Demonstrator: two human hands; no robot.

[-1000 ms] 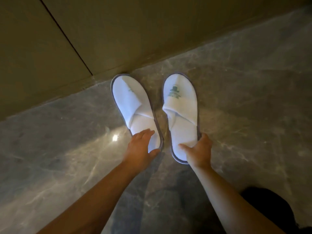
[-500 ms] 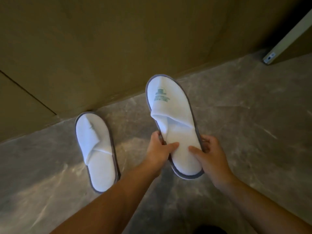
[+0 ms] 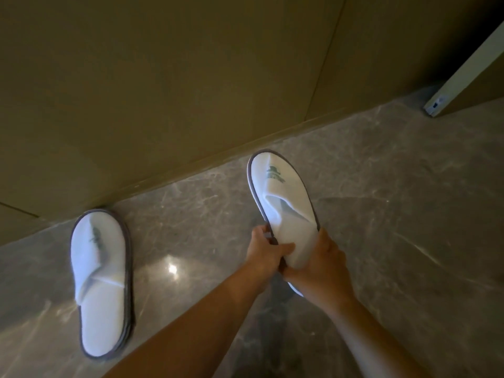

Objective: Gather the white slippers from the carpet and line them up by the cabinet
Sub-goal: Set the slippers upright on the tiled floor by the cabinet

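Observation:
Two white slippers with grey soles and a green logo are in view. One slipper (image 3: 102,282) lies flat on the grey marble floor at the left, its toe touching the base of the tan cabinet (image 3: 163,91). The other slipper (image 3: 282,197) is held at its heel by both hands, toe pointing toward the cabinet, a little short of it. My left hand (image 3: 266,253) grips the heel's left edge. My right hand (image 3: 320,264) wraps the heel from the right and covers its end.
The marble floor (image 3: 395,214) stretches to the right of the held slipper. A pale door edge or panel (image 3: 463,69) with a small fitting at its foot stands at the far right. A bright light reflection shows on the floor between the slippers.
A second ago both slippers lay side by side with a hand on each. Since then both hands took the right slipper by its heel and carried it rightward, away from the left one.

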